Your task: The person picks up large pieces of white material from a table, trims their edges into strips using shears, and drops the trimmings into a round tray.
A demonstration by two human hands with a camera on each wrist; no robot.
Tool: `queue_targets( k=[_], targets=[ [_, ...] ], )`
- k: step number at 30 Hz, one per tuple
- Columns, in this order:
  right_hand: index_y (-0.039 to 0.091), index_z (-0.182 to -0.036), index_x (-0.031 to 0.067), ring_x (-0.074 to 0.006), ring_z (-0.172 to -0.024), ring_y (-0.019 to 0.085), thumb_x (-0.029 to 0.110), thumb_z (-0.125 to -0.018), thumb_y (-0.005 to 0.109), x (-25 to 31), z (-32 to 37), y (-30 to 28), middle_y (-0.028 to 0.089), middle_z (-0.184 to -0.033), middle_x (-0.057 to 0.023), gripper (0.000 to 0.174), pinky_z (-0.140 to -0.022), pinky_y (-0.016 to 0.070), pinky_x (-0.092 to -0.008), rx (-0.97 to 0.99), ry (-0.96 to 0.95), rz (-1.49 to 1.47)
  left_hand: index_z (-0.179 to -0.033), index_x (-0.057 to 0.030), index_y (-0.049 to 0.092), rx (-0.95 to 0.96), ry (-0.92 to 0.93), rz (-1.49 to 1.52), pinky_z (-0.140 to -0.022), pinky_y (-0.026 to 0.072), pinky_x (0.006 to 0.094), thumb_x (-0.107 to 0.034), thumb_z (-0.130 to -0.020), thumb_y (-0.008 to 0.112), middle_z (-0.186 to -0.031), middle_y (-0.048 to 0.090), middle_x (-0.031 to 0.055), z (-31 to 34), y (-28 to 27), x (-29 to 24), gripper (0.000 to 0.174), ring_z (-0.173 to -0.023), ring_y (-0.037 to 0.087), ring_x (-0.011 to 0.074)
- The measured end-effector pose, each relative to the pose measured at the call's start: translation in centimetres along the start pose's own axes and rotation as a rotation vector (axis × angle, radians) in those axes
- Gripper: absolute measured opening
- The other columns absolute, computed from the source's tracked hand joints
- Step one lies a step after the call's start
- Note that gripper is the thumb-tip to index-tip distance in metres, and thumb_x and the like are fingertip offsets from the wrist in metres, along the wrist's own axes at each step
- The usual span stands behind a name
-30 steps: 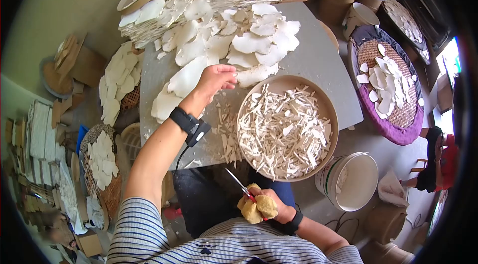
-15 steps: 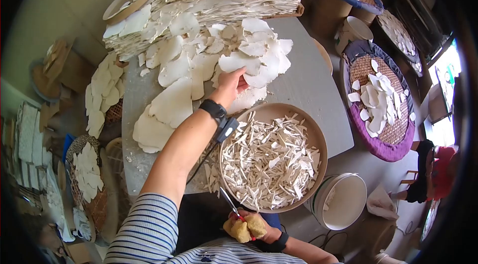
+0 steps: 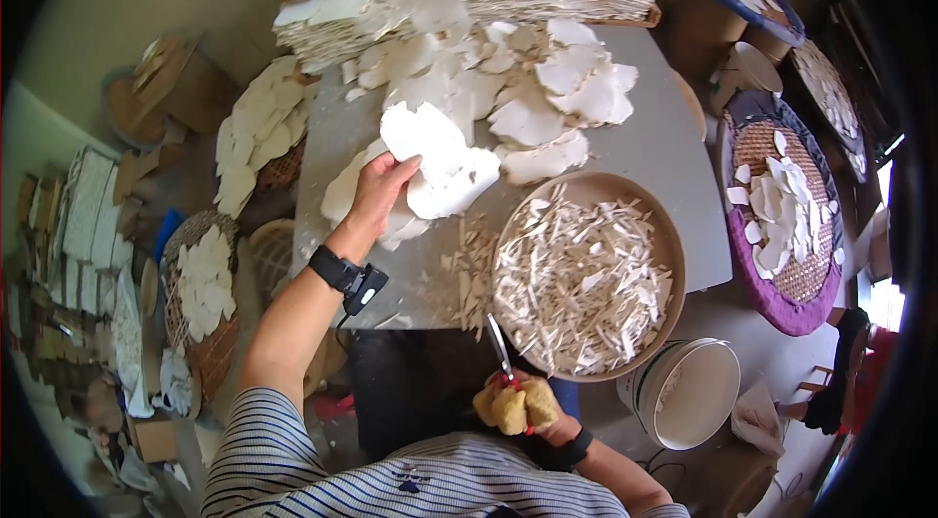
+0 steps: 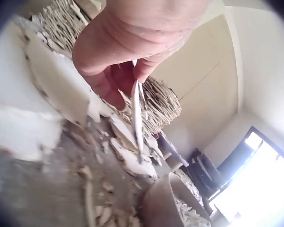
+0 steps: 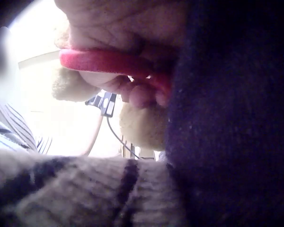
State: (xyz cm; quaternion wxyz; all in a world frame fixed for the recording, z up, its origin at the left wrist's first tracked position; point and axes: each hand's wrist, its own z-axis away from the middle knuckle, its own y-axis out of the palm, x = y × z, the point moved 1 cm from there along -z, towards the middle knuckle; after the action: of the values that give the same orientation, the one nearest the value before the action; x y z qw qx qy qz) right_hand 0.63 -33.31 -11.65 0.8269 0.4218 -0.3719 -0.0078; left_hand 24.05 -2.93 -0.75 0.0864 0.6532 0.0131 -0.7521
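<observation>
Over the grey table (image 3: pixel 674 151), pinching a white sheet (image 3: pixel 440 161) by one edge with left hand (image 3: pixel 379 188), likely leaving most rim free; gripping red-handled scissors (image 3: pixel 500 347) in right hand (image 3: pixel 528 408).

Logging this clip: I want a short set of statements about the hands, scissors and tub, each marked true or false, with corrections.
1. The left hand pinches thin white material. True.
2. The right hand holds scissors. True.
3. The scissors are blue-handled. False: they are red-handled.
4. The left hand is the one wearing yellow. False: the yellow finger covers are on the right hand.
5. More white pieces lie on the table beyond the round tub. True.
6. The round tub is empty. False: it holds white strips.
</observation>
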Motion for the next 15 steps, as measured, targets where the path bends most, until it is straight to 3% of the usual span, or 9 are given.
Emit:
queue_targets(
  k=[1,2,3,6,8,10,11,13,15],
  targets=[
    [0.058,-0.102,0.0013,-0.011,-0.084,0.057,0.016,-0.088,0.056,0.2,0.0,0.3,0.058,-0.093,-0.0022,0.02,-0.074,0.0462,-0.0246,-0.002,-0.014,0.044,-0.104,-0.0046,0.061,-0.012,0.024,-0.037,-0.082,0.0455,0.0258,-0.016,-0.086,0.061,-0.095,0.064,0.0012,1.5,-1.5,-0.3,0.021,-0.089,0.058,0.0077],
    [0.059,-0.1,0.0016,-0.012,-0.084,0.057,0.011,-0.085,0.059,0.8,0.0,0.9,0.058,-0.093,-0.0026,0.018,-0.074,0.0458,-0.0247,0.039,-0.179,0.274,-0.103,-0.0039,0.061,-0.077,-0.011,-0.126,-0.087,0.0413,0.0256,-0.013,-0.087,0.059,-0.097,0.063,0.0009,2.9,-3.0,-0.6,0.019,-0.093,0.056,0.0072],
    [0.06,-0.096,0.0021,-0.0132,-0.085,0.056,0.008,-0.081,0.062,1.1,0.1,1.1,0.058,-0.094,-0.0033,0.016,-0.074,0.0454,-0.0248,0.012,-0.13,0.34,-0.103,-0.003,0.061,-0.081,0.039,-0.075,-0.087,0.0415,0.025,-0.011,-0.086,0.059,-0.098,0.063,0.0015,4.4,-3.7,-0.9,0.019,-0.093,0.056,0.0077],
    [0.061,-0.091,0.0016,-0.0134,-0.086,0.056,0.008,-0.08,0.063,1.1,0.2,1.4,0.058,-0.095,-0.0039,0.013,-0.074,0.0457,-0.0246,0.007,-0.046,0.115,-0.097,0.0001,0.064,-0.093,0.142,0.022,-0.09,0.0409,0.0262,0.001,-0.084,0.055,-0.106,0.062,0.0029,8.5,-5.5,-1.1,0.016,-0.096,0.056,0.0103],
    [0.059,-0.096,0.0007,-0.012,-0.084,0.057,0.008,-0.083,0.06,1.3,0.3,2.2,0.058,-0.093,-0.0033,0.015,-0.074,0.0465,-0.0233,-0.034,-0.045,0.121,-0.094,0.0001,0.065,-0.157,0.383,-0.256,-0.092,0.0397,0.0268,0.006,-0.084,0.05,-0.108,0.061,0.0028,10.8,-6.2,-0.8,0.019,-0.1,0.055,0.0108],
    [0.056,-0.1,-0.0002,-0.0105,-0.08,0.057,0.009,-0.088,0.054,1.1,0.3,2.3,0.058,-0.091,-0.0027,0.016,-0.073,0.0477,-0.0224,-0.054,-0.05,0.101,-0.092,-0.0002,0.067,-0.142,0.403,-0.365,-0.09,0.042,0.0265,0.012,-0.084,0.044,-0.107,0.062,0.0041,13.4,-5.8,-1.3,0.027,-0.098,0.057,0.012],
    [0.056,-0.099,0.0002,-0.0105,-0.081,0.057,0.01,-0.089,0.052,0.8,0.2,2.0,0.058,-0.091,-0.0028,0.015,-0.073,0.048,-0.0231,-0.022,0.039,-0.225,-0.091,-0.0003,0.067,-0.136,0.414,-0.419,-0.089,0.0432,0.0264,0.015,-0.083,0.041,-0.107,0.062,0.0048,14.7,-5.6,-1.6,0.031,-0.097,0.058,0.0127],
    [0.055,-0.098,0.0008,-0.0104,-0.081,0.057,0.01,-0.09,0.052,1.6,0.8,3.2,0.058,-0.09,-0.0026,0.013,-0.073,0.0477,-0.0229,-0.052,-0.064,0.121,-0.092,-0.0006,0.067,-0.054,0.199,-0.403,-0.085,0.0458,0.0263,0.015,-0.083,0.04,-0.105,0.063,0.0059,17.2,-5.4,-2.5,0.033,-0.092,0.06,0.0136],
    [0.055,-0.096,0.0021,-0.01,-0.08,0.056,0.011,-0.09,0.051,1.2,0.7,3.1,0.057,-0.088,-0.0018,0.011,-0.073,0.0466,-0.0226,-0.039,-0.066,0.124,-0.099,0.0011,0.064,0.008,0.202,-0.342,-0.079,0.0477,0.0248,0.001,-0.088,0.042,-0.102,0.063,0.0065,19.0,-4.8,-3.1,0.025,-0.087,0.06,0.0124]
  ],
)
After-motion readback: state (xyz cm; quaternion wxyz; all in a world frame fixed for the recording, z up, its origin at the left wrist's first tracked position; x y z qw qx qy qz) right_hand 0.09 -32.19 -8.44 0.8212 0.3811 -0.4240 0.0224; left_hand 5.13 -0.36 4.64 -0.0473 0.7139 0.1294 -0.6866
